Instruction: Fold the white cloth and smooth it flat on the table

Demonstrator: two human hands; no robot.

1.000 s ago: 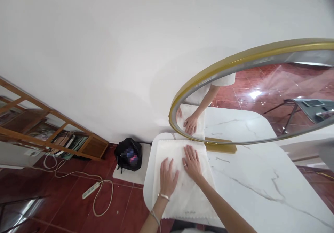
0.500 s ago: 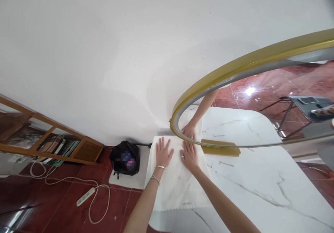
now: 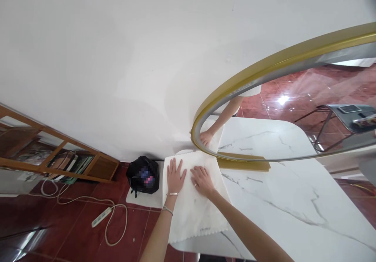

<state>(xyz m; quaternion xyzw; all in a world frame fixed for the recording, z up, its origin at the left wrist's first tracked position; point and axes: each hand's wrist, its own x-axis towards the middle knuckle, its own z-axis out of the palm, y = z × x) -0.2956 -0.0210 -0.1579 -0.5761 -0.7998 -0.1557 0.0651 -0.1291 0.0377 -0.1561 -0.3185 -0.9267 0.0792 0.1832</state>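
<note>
A white cloth with a scalloped edge (image 3: 196, 215) lies spread over the left end of the white marble-patterned table (image 3: 282, 211). Flat on its far left part rests my left hand (image 3: 175, 179), fingers stretched out, a bracelet at the wrist. My right hand (image 3: 202, 180), with a ring on one finger, lies on the cloth just to the right, its fingers slightly bent and touching the fabric. Neither hand grips anything. Some dark marking shows near the cloth's front edge.
An oval gold-framed mirror (image 3: 249, 78) leans over the table's far side on a gold base (image 3: 243, 163). On the red tiled floor are a black bag (image 3: 143, 176) and a power strip (image 3: 101, 217) with its cable. A wooden cabinet (image 3: 100, 170) stands at left.
The cloth has shifted left, now reaching past the table's left edge. Both hands have moved left with it, and my right hand's fingers have bent and drawn back from the mirror.
</note>
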